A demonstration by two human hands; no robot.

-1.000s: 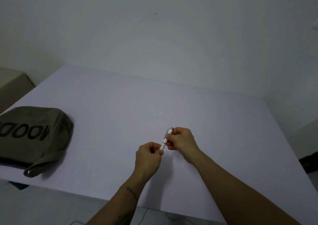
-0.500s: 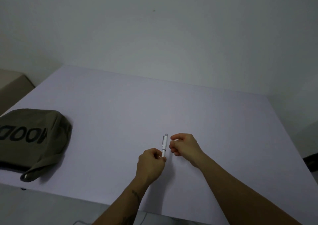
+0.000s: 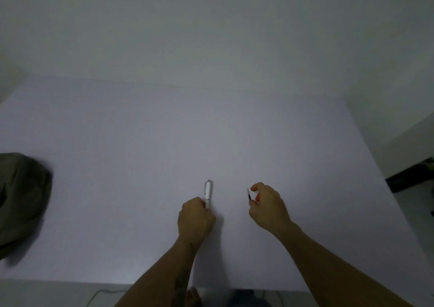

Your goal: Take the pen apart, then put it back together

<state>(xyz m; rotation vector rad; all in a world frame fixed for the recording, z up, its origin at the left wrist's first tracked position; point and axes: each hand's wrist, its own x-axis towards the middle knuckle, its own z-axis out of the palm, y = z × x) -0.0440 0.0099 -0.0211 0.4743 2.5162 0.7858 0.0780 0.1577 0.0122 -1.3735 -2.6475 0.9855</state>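
Note:
My left hand [image 3: 196,219] is closed around the lower end of a white pen body [image 3: 208,191], which points away from me just above the pale table [image 3: 141,142]. About a hand's width to the right, my right hand [image 3: 267,206] pinches a thin dark refill [image 3: 248,194] between its fingertips; the refill stands nearly upright and apart from the pen body. The lower ends of both parts are hidden inside my fingers.
An olive fabric bag [image 3: 21,201] lies at the table's left edge. The table's right edge runs diagonally past my right forearm, with a dark object [image 3: 411,177] on the floor beyond it. A wall rises behind the table.
My hands have moved apart: the right hand has drawn to the right with the thin refill in it, while the left hand keeps the white pen body. The view has shifted so the bag sits further left.

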